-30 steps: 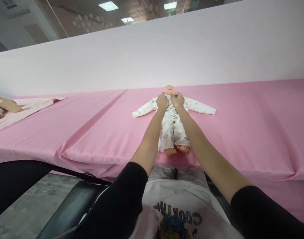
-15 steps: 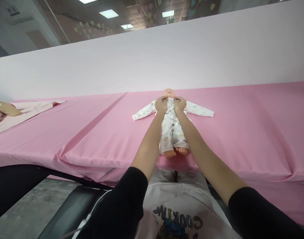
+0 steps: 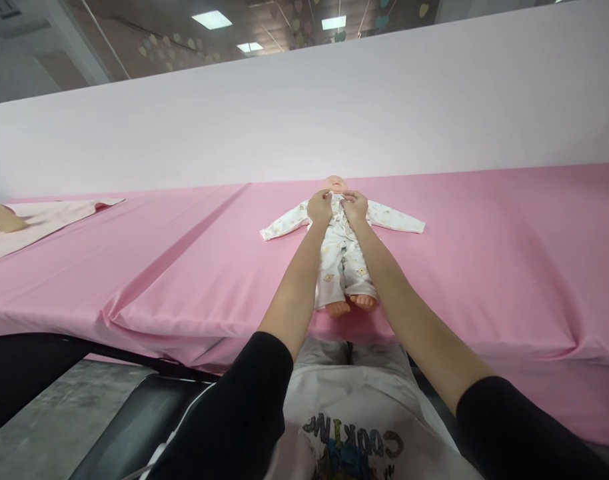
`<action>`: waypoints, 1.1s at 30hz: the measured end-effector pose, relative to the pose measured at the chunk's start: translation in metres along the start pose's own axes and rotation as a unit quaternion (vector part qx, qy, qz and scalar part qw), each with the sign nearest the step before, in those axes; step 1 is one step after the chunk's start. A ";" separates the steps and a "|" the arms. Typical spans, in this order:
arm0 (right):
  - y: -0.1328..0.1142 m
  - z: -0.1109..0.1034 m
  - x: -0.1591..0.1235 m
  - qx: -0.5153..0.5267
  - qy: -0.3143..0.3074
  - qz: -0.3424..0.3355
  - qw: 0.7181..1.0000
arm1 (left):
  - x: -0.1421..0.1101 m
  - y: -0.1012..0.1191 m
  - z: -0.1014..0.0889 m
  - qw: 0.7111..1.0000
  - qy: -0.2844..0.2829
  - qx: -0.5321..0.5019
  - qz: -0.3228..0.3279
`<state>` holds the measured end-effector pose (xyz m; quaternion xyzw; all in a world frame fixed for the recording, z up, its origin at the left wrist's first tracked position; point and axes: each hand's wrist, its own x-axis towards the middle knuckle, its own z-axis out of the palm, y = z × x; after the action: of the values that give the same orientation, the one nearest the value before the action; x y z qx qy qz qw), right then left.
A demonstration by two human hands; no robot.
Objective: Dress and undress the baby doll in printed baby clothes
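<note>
A baby doll (image 3: pixel 336 185) lies on its back on the pink cloth, head toward the white wall and bare feet toward me. It wears a white printed top (image 3: pixel 395 219), sleeves spread to both sides, and matching trousers (image 3: pixel 330 275). My left hand (image 3: pixel 319 207) is closed at the left side of the collar, fingers pinching the top's edge. My right hand (image 3: pixel 355 208) is closed on the collar's other side, fingertips bent in at the neckline. Between my hands a thin tie shows on the chest. The fingertips are small and partly hidden.
The pink cloth (image 3: pixel 484 267) covers the long table up to a white partition (image 3: pixel 304 120). At far left a pale pink cloth (image 3: pixel 49 217) holds a tan object (image 3: pixel 3 217), cut off by the frame. A black chair (image 3: pixel 134 427) stands below the table's front edge.
My right hand's fingers have shifted slightly down and inward at the neckline. My left hand stays at the collar. The whole view has moved a little.
</note>
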<state>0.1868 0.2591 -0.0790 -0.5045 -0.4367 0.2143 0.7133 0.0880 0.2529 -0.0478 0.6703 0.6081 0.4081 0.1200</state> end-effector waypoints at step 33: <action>0.006 0.000 -0.001 -0.085 -0.017 -0.073 0.994 | -0.006 -0.005 0.003 0.998 -0.003 -0.011 0.060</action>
<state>0.1870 0.2610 -0.0845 -0.5264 -0.5012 0.1326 0.6739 0.0870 0.2493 -0.0553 0.7057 0.5617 0.4190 0.1046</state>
